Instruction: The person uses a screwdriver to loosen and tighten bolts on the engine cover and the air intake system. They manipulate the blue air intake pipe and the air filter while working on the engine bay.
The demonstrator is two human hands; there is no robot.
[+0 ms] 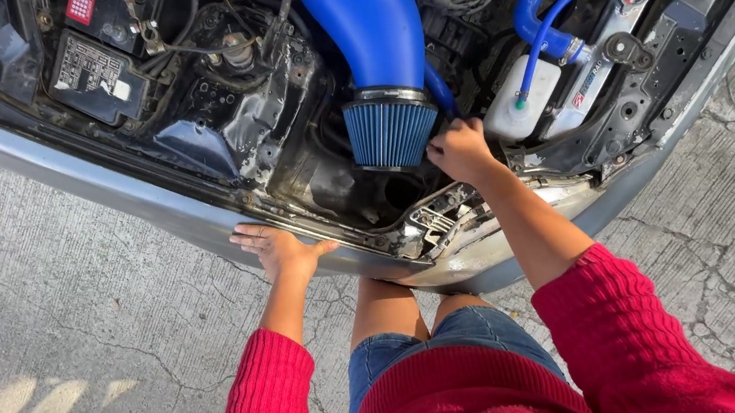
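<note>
Cracked grey concrete [49, 295] lies under an open engine bay, seen from above with the person's red sleeves [625, 316] at the bottom of the view. Left hand [281, 250] rests flat on the silver front edge of the car [110, 183], fingers spread, grasping nothing; it looks like a brace for the lean. Right hand [462, 149] reaches into the bay with its grip curled and pressed together, knuckles up, just right of the blue cone air filter [391, 131]. Whether the fingers pinch a small part or only press on the metal below cannot be told, since the fingertips are hidden under the hand. Above the grip, the filter joins a wide blue intake pipe [366, 20]; farther right of the grip sit a white fluid reservoir [517, 109] and a thin blue hose [549, 28]. Far left of it, a black fuse box [94, 76] is visible.

Judging from the pose, working well here calls for keeping the braced palm steady, moving the right wrist slowly, and keeping the knuckles off the filter's pleats and the jagged bracket edges [442, 221] below the grip.
</note>
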